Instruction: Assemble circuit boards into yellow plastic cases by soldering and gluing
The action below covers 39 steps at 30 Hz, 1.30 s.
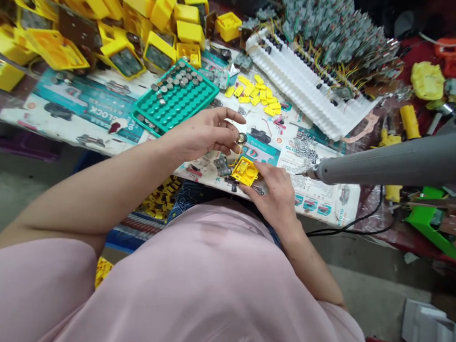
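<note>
Between the fingertips of my left hand is a small round black-rimmed speaker, with thin yellow wires running down from it. My right hand grips the right side of a small open yellow plastic housing, thumb and fingers on its edges. The housing lies on the table with its hollow inside facing up, just below the speaker. Touching or close to its left side is a grey module, which appears wired to the same assembly.
A green tray of button cells stands beyond my left forearm. Behind are small yellow pieces, a white foam rack and heaped grey modules. Yellow housings pile up at left. An electric screwdriver juts in from the right, above screws.
</note>
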Available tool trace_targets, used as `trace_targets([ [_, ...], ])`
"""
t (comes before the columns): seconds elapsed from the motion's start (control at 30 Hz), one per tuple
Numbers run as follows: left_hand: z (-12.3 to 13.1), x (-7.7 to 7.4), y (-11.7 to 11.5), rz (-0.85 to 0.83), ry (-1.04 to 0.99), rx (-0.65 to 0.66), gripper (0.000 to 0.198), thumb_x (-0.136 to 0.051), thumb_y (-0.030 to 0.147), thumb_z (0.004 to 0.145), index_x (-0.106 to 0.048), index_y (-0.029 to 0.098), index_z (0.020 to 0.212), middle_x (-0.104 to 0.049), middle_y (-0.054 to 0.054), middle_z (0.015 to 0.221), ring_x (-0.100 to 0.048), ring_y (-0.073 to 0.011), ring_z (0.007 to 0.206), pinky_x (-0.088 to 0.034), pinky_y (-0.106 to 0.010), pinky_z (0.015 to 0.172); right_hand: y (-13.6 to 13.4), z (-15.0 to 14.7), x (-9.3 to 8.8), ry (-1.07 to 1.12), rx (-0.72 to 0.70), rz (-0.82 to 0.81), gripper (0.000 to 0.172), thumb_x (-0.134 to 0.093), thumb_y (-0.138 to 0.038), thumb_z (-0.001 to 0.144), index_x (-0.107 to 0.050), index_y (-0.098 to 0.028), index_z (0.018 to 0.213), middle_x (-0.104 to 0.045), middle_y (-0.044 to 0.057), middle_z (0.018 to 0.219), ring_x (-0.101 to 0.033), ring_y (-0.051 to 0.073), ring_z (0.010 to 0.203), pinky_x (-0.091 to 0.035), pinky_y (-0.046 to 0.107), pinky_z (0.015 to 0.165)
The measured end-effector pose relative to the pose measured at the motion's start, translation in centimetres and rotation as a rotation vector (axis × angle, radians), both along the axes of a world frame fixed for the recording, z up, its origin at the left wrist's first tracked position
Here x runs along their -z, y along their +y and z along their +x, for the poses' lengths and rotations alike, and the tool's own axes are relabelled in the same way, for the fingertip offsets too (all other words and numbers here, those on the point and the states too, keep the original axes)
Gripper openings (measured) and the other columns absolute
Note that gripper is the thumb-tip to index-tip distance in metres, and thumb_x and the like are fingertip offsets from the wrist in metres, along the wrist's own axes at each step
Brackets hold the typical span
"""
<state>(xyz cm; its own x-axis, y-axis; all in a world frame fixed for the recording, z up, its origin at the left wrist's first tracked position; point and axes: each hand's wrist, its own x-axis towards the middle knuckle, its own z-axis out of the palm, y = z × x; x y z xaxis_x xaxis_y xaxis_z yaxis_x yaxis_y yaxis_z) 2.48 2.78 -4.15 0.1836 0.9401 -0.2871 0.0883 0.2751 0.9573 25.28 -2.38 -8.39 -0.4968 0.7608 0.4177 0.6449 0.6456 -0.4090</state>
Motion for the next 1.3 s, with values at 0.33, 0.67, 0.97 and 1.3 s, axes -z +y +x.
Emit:
trace_targets([
  [0.33,-0.4,0.5,0.1,0.005,-0.013,0.008,0.031,-0.058,0.020,0.081,-0.055,0.018,0.111,-0.068,-0.003,0.080,-0.070,-0.0162,0.064,-0.053,-0.029,0.056,0.0,0.0,0.0,-0.005,0.010,0.001,0.039,-0.064,-0.040,0.092,-0.060,-0.021,0.126,-0.073,0.010,0.114,-0.067,0.023,0.102,-0.053,0.039,0.090],
  [0.67,-0.4,0.3,0.0,-0.028,0.012,0.010,0.028,-0.055,0.019,0.081,-0.055,0.018,0.109,-0.066,-0.002,0.080,-0.069,-0.0146,0.063,-0.052,-0.027,0.055,0.0,0.0,0.0,0.006,0.004,-0.018,0.042,-0.065,-0.041,0.091,-0.059,-0.021,0.127,-0.073,0.010,0.115,-0.067,0.024,0.103,-0.052,0.039,0.090],
  [0.97,-0.9,1.4,0.0,0.082,0.116,-0.001,0.026,-0.055,0.024,0.087,-0.058,0.018,0.113,-0.068,-0.004,0.084,-0.073,-0.0184,0.074,-0.055,-0.030,0.060,0.0,0.1,0.1,-0.007,0.000,0.008,0.042,-0.065,-0.038,0.091,-0.058,-0.023,0.130,-0.072,0.010,0.115,-0.066,0.024,0.102,-0.052,0.039,0.090],
  [1.3,-1.0,-0.6,-2.3,0.397,0.525,0.011,0.027,-0.054,0.022,0.086,-0.065,0.018,0.111,-0.072,-0.007,0.109,-0.071,-0.0203,0.093,-0.056,-0.037,0.084,0.0,0.2,0.2,-0.024,0.004,0.017,0.045,-0.064,-0.043,0.091,-0.058,-0.022,0.130,-0.071,0.010,0.116,-0.065,0.023,0.103,-0.051,0.039,0.091],
])
